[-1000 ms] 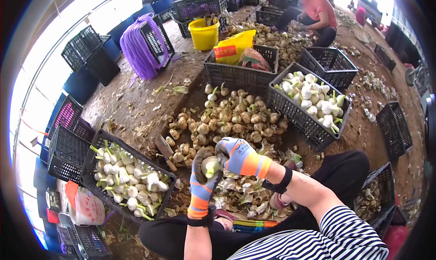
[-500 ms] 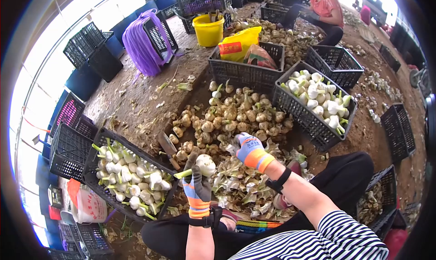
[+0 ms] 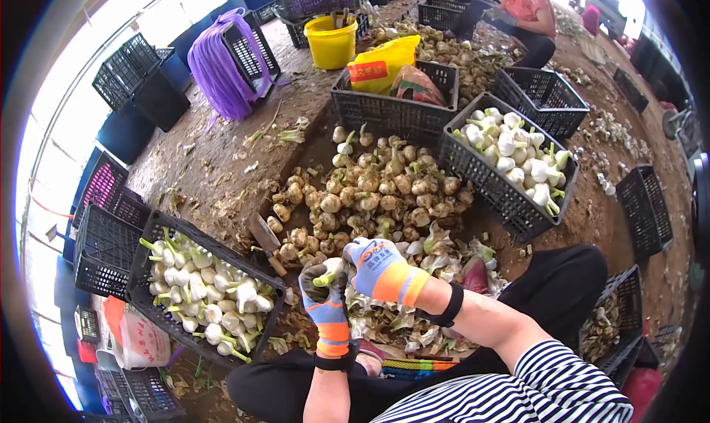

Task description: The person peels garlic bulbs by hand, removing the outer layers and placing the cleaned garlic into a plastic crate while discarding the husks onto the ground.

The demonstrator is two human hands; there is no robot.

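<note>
My left hand (image 3: 323,297), in a grey, blue and orange work glove, is closed around a garlic bulb (image 3: 330,269). The bulb's green stem end points toward me and most of the bulb is covered by the gloves. My right hand (image 3: 377,264), gloved alike, presses against the bulb's right side with fingers curled onto it. Behind both hands lies a heap of unpeeled, brownish garlic bulbs (image 3: 384,183). Loose garlic skins (image 3: 399,323) cover the ground under my hands, between my feet.
Peeled white garlic fills a black crate (image 3: 140,275) on the left and another crate (image 3: 484,175) at right. A bladed tool with a wooden handle (image 3: 265,234) lies beside the heap. Farther back are a yellow bucket (image 3: 330,44), purple twine (image 3: 222,68) and a seated person (image 3: 529,12).
My right hand has moved left from over the skins to the bulb in my left hand. The left hand has turned, so the bulb's stem now faces me.
</note>
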